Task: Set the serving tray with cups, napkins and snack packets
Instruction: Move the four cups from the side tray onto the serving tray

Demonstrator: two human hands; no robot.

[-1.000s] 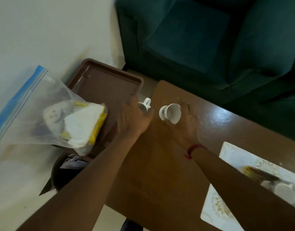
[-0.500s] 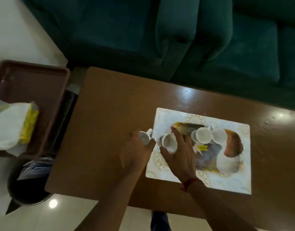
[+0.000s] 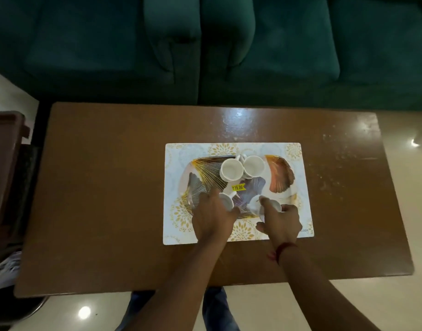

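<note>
A patterned serving tray (image 3: 280, 174) with a yellow price sticker lies on a white floral placemat (image 3: 174, 158) in the middle of the brown table. Two white cups (image 3: 231, 168) (image 3: 253, 166) stand upright side by side at the tray's far edge. My left hand (image 3: 211, 217) grips a third small white cup (image 3: 226, 200) over the tray's near left part. Over the near right part, my right hand (image 3: 280, 219) holds a fourth white cup (image 3: 256, 204). Both held cups are tilted and partly hidden by my fingers.
The brown table (image 3: 109, 187) stands in front of a dark green sofa (image 3: 205, 44). A dark brown tray (image 3: 7, 130) sits at the far left edge of view, with a dark bin (image 3: 14, 304) on the floor below it.
My view swung right from the brown tray and plastic bag to the table's middle. Both hands carried their cups from the table's left end to over the patterned tray.
</note>
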